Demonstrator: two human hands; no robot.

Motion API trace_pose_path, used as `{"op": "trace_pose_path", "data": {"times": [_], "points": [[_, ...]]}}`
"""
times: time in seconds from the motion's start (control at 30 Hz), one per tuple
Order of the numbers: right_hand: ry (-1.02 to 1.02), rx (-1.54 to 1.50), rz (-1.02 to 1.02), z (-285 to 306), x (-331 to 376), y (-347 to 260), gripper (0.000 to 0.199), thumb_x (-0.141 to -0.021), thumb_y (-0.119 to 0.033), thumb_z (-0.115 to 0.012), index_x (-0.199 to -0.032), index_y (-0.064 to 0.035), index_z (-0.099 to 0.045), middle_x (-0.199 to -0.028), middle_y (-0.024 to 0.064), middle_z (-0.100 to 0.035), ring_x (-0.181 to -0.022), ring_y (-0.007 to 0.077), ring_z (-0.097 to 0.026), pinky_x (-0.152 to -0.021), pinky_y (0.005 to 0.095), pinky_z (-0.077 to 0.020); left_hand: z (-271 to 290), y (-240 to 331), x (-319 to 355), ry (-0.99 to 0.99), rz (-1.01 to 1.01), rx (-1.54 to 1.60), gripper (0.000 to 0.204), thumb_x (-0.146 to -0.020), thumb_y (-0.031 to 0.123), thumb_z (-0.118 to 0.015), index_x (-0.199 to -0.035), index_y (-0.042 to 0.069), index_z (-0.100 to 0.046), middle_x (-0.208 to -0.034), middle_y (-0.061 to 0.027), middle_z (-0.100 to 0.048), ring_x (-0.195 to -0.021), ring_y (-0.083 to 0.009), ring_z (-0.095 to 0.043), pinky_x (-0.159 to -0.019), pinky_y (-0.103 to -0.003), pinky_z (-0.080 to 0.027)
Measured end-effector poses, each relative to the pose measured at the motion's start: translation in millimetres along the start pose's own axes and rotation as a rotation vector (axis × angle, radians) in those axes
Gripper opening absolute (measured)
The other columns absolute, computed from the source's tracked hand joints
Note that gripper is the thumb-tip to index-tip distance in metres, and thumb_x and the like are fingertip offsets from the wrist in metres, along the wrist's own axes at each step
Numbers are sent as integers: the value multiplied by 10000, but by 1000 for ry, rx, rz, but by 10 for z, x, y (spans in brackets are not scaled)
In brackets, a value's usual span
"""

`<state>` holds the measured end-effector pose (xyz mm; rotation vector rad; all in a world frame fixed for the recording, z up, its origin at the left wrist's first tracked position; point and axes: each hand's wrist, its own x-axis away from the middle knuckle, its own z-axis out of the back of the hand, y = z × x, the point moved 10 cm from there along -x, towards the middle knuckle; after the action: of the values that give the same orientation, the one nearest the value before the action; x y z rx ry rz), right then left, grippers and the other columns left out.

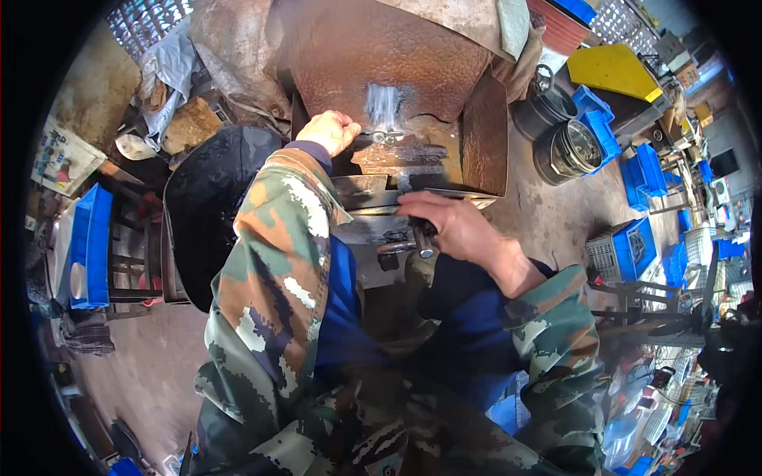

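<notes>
A person in camouflage sleeves works at a rusty, dimpled metal machine housing [381, 55]. The left hand [332, 131] is clenched in a fist against a small shiny metal piece [379, 136] at the housing's worn, bright patch. The right hand [452, 226], nearer, grasps a dark metal handle [422, 236]. Blue plastic crates [635, 246] sit right, a blue tray [89, 246] left, a yellow board [611, 71] far right, on a dusty concrete floor [143, 373].

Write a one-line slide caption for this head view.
Left hand fisted at a rusty metal box; right hand grips a dark handle.
</notes>
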<state>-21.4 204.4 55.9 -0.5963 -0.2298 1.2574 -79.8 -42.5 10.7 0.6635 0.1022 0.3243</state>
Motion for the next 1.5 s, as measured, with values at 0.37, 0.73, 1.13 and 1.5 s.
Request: {"op": "trace_pose_path", "data": {"times": [0.37,0.73,1.13,1.5], "points": [[219,-138,-27,335,-215,-12,366,-741,34,-742,-1094,-34,-675,-1180,126,-679,-1054,258,-669,-913,365,-523,262,173,-7,305,65,-99,381,-856,485,-521,-996,212,-747,-1014,-80,-724,-995,-314,-678,-889,-456,-493],[587,-558,-470,771,-1042,632,279,-903,-204,-744,-1100,-23,-664,-697,-5,-590,-440,55,-428,-416,229,-377,499,630,266,766,-64,243,187,-745,304,-660,-781,145,-749,-935,-126,-675,-973,-309,-622,-892,-463,-425],[678,-547,-462,1048,-1771,1432,315,-914,-211,-731,-1129,0,-639,-564,-17,-466,-458,78,-415,-454,256,-387,318,541,125,780,-105,483,195,-652,242,-691,-682,49,-706,-898,-190,-612,-987,-359,-551,-890,-493,-382],[709,-475,-429,1143,-1765,1322,314,-919,-242,-726,-1108,2,-666,-639,-4,-563,-518,66,-435,-490,242,-380,396,628,199,790,-188,643,194,-696,230,-662,-705,44,-713,-803,-202,-637,-835,-376,-615,-780,-484,-489]]}}
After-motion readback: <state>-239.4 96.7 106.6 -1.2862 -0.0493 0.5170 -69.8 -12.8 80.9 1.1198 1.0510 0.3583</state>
